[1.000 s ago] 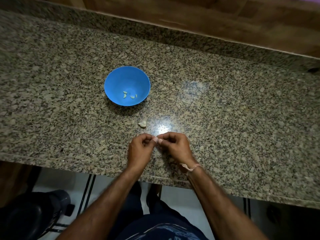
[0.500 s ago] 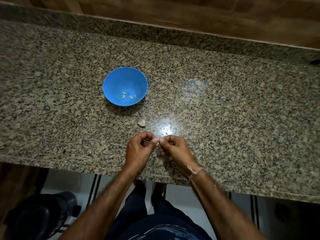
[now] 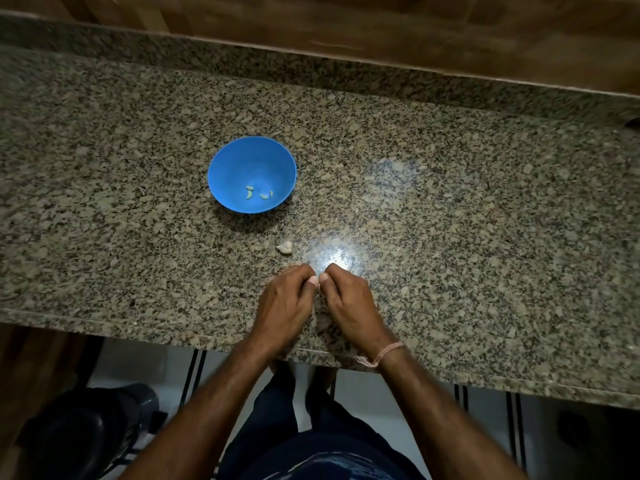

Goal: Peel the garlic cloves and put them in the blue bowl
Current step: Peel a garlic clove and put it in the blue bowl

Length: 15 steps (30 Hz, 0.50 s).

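The left hand (image 3: 284,299) and right hand (image 3: 349,299) are staying thumb-to-thumb, fingers curled, apparently pinching a hidden garlic clove, so peeling is continuing. The blue bowl (image 3: 221,157), at eleven o'clock, is gaining nothing yet.

Small shift only: I see the left hand (image 3: 287,299) and right hand (image 3: 349,303) have slid a touch rightward on the counter (image 3: 467,244), so their meeting thumbs sit slightly further from the loose garlic piece (image 3: 284,247) than a second ago. The right hand has rolled, showing more of its back, index knuckle arched higher. The garlic clove they pinch is hidden, so I can't tell any peel progress.
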Available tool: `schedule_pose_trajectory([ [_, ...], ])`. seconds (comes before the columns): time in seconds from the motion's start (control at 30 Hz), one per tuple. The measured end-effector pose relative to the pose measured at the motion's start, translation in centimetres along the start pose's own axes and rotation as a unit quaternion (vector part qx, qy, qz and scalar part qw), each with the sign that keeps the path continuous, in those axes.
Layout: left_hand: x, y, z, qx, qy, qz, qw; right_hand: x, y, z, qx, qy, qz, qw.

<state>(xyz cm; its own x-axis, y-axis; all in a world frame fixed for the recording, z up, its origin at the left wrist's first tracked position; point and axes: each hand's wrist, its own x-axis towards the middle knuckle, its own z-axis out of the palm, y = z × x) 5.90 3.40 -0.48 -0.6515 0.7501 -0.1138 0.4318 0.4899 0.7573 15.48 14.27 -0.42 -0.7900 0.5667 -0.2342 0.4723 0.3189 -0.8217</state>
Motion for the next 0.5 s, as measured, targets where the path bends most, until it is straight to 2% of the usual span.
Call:
schedule_pose_trajectory([
  [0.07, 0.10, -0.33, -0.09, 0.076, -0.014, 0.048, 0.996, 0.28, -0.26, -0.44, 0.035, -0.050, 0.057, 0.997],
  [0.13, 0.18, -0.31, -0.16, 0.079, -0.028, 0.043, 0.996, 0.20, -0.44, -0.55, 0.038, -0.061, 0.059, 0.996],
  [0.2, 0.61, -0.15, -0.29, -0.038, -0.056, -0.048, 0.997, -0.06, -0.30, -0.30, -0.037, -0.019, -0.018, 0.999],
  [0.27, 0.91, 0.15, -0.54, -0.195, -0.102, -0.163, 0.962, -0.21, -0.06, -0.07, -0.115, 0.007, -0.084, 0.990],
  [0.3, 0.87, 0.26, -0.58, -0.218, -0.108, -0.183, 0.953, -0.17, -0.09, -0.07, -0.127, 0.011, -0.094, 0.987],
  [0.37, 0.55, 0.45, -0.41, -0.116, -0.067, -0.108, 0.985, 0.19, -0.27, -0.25, -0.068, -0.002, -0.048, 0.997],
  [0.43, 0.27, 0.42, -0.24, 0.020, -0.017, 0.005, 1.000, 0.44, -0.73, -0.54, 0.090, -0.039, 0.052, 0.994],
  [0.47, 0.31, 0.41, -0.14, 0.032, -0.011, 0.017, 0.999, 0.45, -0.82, -0.59, 0.131, -0.051, 0.081, 0.987],
  [0.5, 0.46, 0.49, -0.14, 0.005, -0.018, 0.000, 1.000, 0.38, -0.81, -0.53, 0.109, -0.049, 0.069, 0.990],
])
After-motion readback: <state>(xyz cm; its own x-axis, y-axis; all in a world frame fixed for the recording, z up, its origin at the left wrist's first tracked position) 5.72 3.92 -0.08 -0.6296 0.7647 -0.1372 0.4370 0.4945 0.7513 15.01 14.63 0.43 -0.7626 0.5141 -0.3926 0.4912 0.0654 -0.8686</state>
